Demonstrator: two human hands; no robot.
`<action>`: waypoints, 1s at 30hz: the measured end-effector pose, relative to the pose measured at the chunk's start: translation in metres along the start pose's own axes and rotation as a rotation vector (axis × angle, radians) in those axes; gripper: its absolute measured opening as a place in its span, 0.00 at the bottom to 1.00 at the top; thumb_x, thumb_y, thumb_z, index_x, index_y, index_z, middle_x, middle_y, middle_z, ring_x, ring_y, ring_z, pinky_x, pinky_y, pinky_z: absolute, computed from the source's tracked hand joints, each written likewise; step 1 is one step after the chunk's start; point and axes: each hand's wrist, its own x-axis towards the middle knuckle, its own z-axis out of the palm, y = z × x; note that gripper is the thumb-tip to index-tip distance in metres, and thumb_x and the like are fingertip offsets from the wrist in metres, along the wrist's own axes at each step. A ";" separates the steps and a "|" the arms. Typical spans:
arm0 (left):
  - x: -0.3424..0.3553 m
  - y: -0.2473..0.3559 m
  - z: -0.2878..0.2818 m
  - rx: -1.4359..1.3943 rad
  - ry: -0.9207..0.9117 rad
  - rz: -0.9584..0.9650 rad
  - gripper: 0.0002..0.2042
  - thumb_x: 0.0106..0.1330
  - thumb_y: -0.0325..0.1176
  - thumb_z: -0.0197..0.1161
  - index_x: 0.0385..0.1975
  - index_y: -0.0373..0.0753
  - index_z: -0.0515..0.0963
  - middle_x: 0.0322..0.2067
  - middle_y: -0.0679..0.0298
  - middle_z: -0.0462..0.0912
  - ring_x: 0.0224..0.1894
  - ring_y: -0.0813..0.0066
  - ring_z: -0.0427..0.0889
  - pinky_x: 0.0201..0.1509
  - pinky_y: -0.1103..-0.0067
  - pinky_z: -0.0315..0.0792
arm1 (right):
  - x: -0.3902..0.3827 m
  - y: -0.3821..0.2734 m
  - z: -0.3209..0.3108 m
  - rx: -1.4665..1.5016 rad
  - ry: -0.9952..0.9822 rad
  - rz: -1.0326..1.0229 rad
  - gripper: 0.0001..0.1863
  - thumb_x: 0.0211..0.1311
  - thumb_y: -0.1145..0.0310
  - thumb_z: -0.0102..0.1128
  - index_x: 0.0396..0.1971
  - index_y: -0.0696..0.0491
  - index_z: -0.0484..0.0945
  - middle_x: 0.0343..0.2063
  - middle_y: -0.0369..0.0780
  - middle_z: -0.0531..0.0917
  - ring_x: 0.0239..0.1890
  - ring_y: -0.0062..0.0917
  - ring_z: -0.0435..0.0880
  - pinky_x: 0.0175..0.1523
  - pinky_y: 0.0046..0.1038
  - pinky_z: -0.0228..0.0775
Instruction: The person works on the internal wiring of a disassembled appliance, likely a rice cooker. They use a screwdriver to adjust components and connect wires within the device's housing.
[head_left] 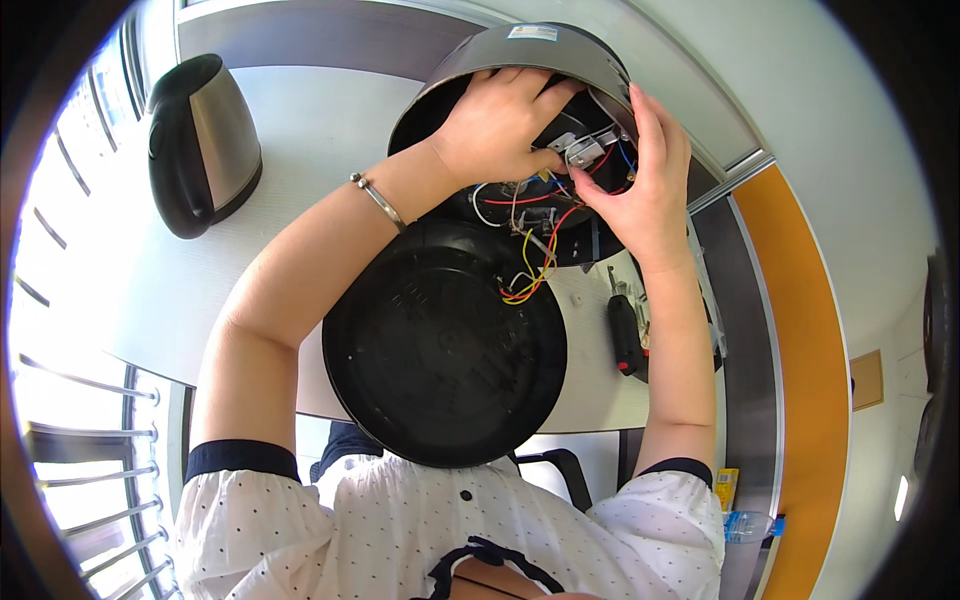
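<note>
A dark round cooker housing lies tipped with its open underside toward me, showing coloured wires and metal parts. My left hand reaches inside, fingers curled against the inner wall and partly hidden, its thumb beside a small silver metal part. My right hand grips the housing's right rim, fingers raised along the edge and thumb inside near that same part. Below them sits a black round base cover, joined to the housing by red, yellow and white wires.
A steel and black electric kettle stands at the far left of the pale table. Beside my right forearm lie a black-handled tool and other small items. A plastic bottle and a yellow box are low on the right.
</note>
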 end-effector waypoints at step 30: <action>0.002 0.000 0.007 0.012 0.033 0.004 0.37 0.39 0.45 0.72 0.55 0.46 0.71 0.48 0.57 0.73 0.52 0.56 0.73 0.55 0.61 0.65 | -0.010 0.007 0.003 -0.003 0.081 0.089 0.51 0.31 0.68 0.79 0.62 0.52 0.63 0.50 0.42 0.72 0.52 0.36 0.70 0.58 0.36 0.63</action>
